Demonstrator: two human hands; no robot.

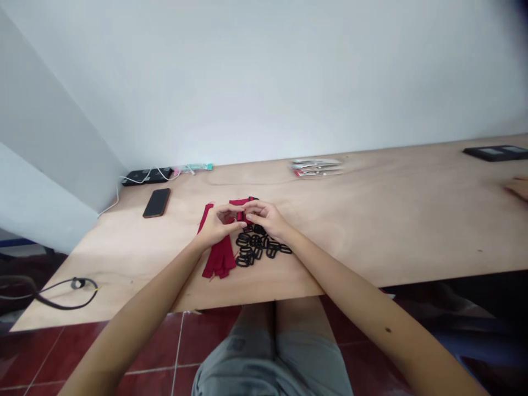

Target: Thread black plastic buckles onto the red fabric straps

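My left hand point(218, 224) and my right hand point(266, 218) meet above the table, pinching a small black buckle with red strap point(241, 216) between their fingertips. Red fabric strips point(219, 259) lie below and beside my left hand. Another red strap piece point(239, 202) with a black buckle rests just behind the fingers. Under and in front of my right hand is a loose heap of black plastic buckles point(250, 247). Part of the heap is hidden by that hand.
On the wooden table point(391, 220), a phone point(157, 203) lies at left, near black boxes point(147, 176) with a white cable. Packets point(315, 167) sit by the wall, a black tray point(495, 153) far right, a dark cable point(66, 302) at front left.
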